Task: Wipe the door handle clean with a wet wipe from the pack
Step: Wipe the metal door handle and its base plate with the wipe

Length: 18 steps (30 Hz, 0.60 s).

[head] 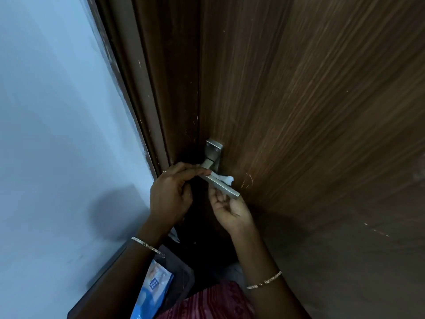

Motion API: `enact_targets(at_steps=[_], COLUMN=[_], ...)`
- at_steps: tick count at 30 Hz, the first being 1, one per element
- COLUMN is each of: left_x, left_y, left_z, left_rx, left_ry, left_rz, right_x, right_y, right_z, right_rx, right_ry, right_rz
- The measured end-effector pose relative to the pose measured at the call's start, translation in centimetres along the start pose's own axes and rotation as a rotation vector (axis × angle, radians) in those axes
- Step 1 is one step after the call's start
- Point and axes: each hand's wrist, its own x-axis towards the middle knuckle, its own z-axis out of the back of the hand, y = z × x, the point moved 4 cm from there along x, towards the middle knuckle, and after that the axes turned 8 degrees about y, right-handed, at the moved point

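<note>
The scene is dim, with cool bluish light on the wall [57, 134] at the left. The door [322, 111] at the right falls into dark shadow near the bottom. Straight edges bend from wide-angle distortion, and details look slightly soft.

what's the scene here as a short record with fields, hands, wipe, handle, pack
left hand: fingers pressing the wipe onto the handle near its base
right hand: palm up under the handle, grip open
wipe: white, draped over the lever, bunched on the door side
handle: silver lever on a brown wooden door
pack: blue, low in view under the left forearm
</note>
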Motion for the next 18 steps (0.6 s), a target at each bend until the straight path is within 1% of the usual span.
enact_targets(at_steps=[1,4,6,8,10,12,15,18], left_x=[0.0,0.0,0.1,0.1,0.0,-0.2,-0.5,-0.6], left_y=[0.0,0.1,0.1,0.0,-0.1,-0.2,-0.3,0.0], left_z=[0.0,0.0,0.0,0.2,0.5,0.7,0.9,1.2], left_rx=[-0.004,-0.027,-0.038,-0.043,-0.047,-0.061,-0.101,-0.083], left_ry=[-0.001,0.001,0.008,0.009,0.004,0.003,0.004,0.016], left_rz=[-0.004,-0.006,-0.010,-0.027,-0.044,-0.050,-0.022,0.020], right_x=[-0.4,-1.8,-2.5,-3.2,-3.7,-3.6,-2.5,-1.6], right_y=[0.3,1.4,1.7,1.5,1.0,0.3,-1.0,-2.3], right_z=[0.0,-0.2,-0.2,0.0,-0.3,-1.1,-2.5,-3.3], right_rx=[0.048,0.041,-0.075,-0.234,-0.273,-0.265,-0.166,-0.046], right_ry=[0.002,-0.032,-0.025,0.030,0.089,0.105,0.074,0.055], right_rz=[0.016,0.045,0.045,0.020,-0.043,-0.067,-0.087,-0.106])
